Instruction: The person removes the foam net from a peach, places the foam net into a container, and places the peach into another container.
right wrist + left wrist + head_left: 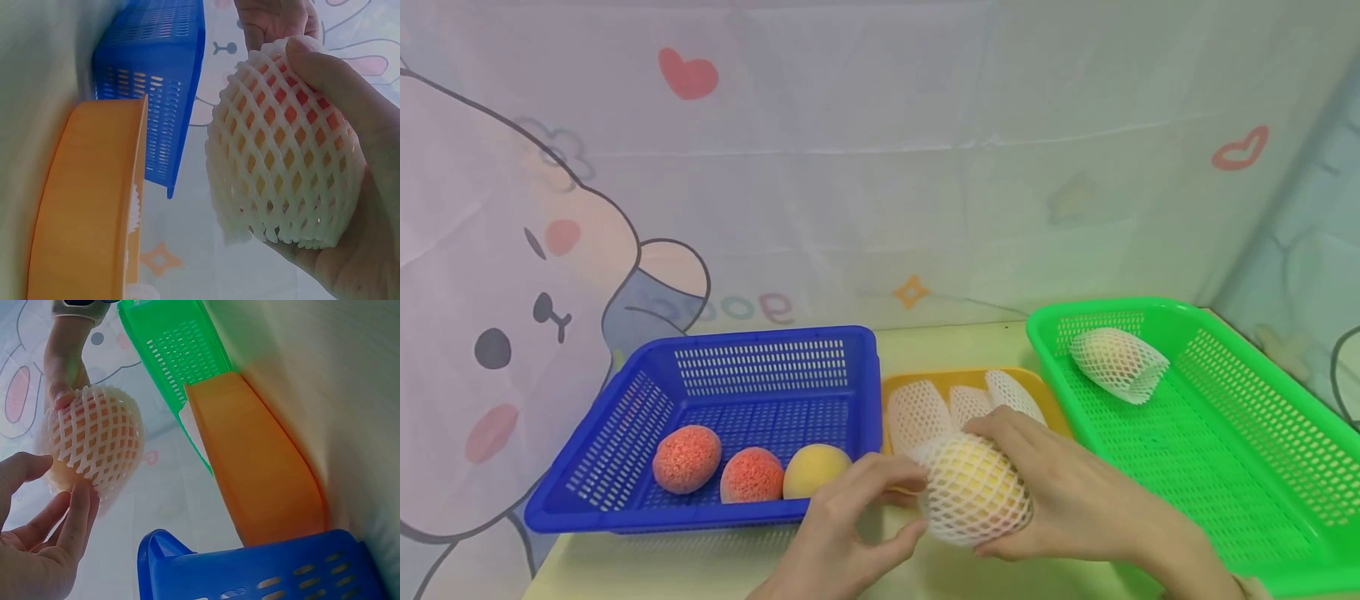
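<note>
A yellow and red peach-like fruit (973,483) in a white foam net (284,150) is raised in front of the baskets. My right hand (1060,492) grips it from the right, thumb across the net and palm against its side. At its left end, my left hand (850,525) has thumb and fingers spread apart, fingertips right at the net's edge. In the left wrist view, bare yellow skin shows at the net's opening, beside the left fingertips (80,490). Just behind the fruit, an orange tray (1056,408) holds several foam nets (917,412).
On the left, a blue basket (767,337) contains two reddish round fruits (687,459) and a yellow one (815,468). A green basket (1217,467) on the right holds one netted fruit (1116,360) at its far end. A printed cloth (880,167) hangs behind the table.
</note>
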Motion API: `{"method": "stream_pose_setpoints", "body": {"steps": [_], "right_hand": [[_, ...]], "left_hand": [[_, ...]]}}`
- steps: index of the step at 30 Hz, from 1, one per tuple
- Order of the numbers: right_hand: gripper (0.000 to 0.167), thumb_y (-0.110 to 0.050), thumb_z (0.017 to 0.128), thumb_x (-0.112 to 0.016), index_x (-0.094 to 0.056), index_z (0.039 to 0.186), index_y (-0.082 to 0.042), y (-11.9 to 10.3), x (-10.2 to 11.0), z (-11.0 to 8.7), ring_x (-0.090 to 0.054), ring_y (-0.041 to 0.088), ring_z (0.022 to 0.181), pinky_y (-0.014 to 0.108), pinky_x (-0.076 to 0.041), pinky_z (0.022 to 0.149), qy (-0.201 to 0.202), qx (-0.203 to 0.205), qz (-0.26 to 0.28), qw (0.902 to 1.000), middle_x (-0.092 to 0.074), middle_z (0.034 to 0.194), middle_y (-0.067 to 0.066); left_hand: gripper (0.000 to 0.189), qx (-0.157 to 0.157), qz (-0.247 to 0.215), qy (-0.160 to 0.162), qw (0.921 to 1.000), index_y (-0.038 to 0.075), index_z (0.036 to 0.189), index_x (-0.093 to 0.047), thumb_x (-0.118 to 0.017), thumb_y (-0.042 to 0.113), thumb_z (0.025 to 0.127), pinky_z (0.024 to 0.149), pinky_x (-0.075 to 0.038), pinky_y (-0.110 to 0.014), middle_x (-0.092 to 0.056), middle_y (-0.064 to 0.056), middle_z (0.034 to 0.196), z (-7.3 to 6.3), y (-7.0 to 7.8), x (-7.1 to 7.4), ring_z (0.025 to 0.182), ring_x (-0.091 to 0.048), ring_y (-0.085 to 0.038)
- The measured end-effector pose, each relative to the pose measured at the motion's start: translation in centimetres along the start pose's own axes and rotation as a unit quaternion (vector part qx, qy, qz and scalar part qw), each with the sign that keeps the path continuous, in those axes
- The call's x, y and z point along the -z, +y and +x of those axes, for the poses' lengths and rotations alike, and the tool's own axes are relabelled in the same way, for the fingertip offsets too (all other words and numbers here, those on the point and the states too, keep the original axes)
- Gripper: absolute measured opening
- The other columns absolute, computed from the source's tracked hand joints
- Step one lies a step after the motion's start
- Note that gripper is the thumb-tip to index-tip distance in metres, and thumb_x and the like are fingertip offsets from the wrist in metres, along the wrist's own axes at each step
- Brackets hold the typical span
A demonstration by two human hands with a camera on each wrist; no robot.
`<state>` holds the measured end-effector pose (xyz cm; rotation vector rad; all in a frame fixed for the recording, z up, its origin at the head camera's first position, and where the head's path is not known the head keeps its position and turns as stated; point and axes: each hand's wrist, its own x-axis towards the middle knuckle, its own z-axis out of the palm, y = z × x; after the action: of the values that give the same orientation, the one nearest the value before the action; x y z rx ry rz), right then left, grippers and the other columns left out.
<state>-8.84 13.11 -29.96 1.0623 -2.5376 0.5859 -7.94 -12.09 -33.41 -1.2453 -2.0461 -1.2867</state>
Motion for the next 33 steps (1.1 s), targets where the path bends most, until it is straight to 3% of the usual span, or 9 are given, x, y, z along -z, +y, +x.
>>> {"method": "stream_pose_setpoints", "body": {"steps": [9, 16, 22, 33], "right_hand": [[0.082, -0.060, 0.064, -0.080, -0.045, 0.129, -0.025, -0.3, 0.0, 0.2, -0.051, -0.003, 0.097, 0.022, -0.052, 0.077, 0.009, 0.029, 0.013, 0.9995, -0.048, 0.117, -0.019], [0.081, -0.058, 0.065, -0.080, -0.044, 0.129, -0.024, -0.6, -0.2, 0.4, -0.051, -0.002, 0.099, 0.021, -0.051, 0.079, 0.006, 0.046, 0.025, 0.9986, -0.049, 0.118, -0.016], [0.081, -0.060, 0.066, -0.078, -0.044, 0.130, -0.022, -0.8, -0.4, 0.4, -0.051, -0.001, 0.103, 0.023, -0.052, 0.083, 0.000, 0.051, 0.028, 0.9983, -0.049, 0.121, -0.013], [0.086, -0.061, 0.068, -0.077, -0.042, 0.134, -0.018, -1.3, -1.0, 0.7, -0.051, 0.002, 0.107, 0.024, -0.052, 0.085, 0.028, 0.086, 0.029, 0.9955, -0.049, 0.125, -0.010]], "left_hand": [[0.056, 0.050, -0.024, -0.021, 0.9982, 0.007, 0.126, -0.054, -0.073, -0.006, 0.075, 0.082, -0.057, -0.025, -0.061, -0.010, 0.114, 0.0, 0.2, 0.1, 0.099, -0.065, -0.017], [0.066, 0.037, -0.014, -0.037, 0.9985, 0.003, 0.129, -0.050, -0.077, -0.007, 0.070, 0.086, -0.055, -0.024, -0.061, -0.012, 0.117, 0.1, 0.2, 0.1, 0.105, -0.063, -0.020], [0.067, 0.058, -0.037, -0.053, 0.9962, 0.006, 0.131, -0.048, -0.079, -0.001, 0.072, 0.089, -0.054, -0.025, -0.059, -0.011, 0.122, 0.1, 0.2, 0.2, 0.111, -0.061, -0.020], [0.075, 0.108, 0.007, -0.080, 0.9909, 0.011, 0.131, -0.045, -0.085, 0.010, 0.068, 0.092, -0.053, -0.025, -0.056, -0.005, 0.126, 0.1, 0.6, 0.3, 0.112, -0.058, -0.016]]}}
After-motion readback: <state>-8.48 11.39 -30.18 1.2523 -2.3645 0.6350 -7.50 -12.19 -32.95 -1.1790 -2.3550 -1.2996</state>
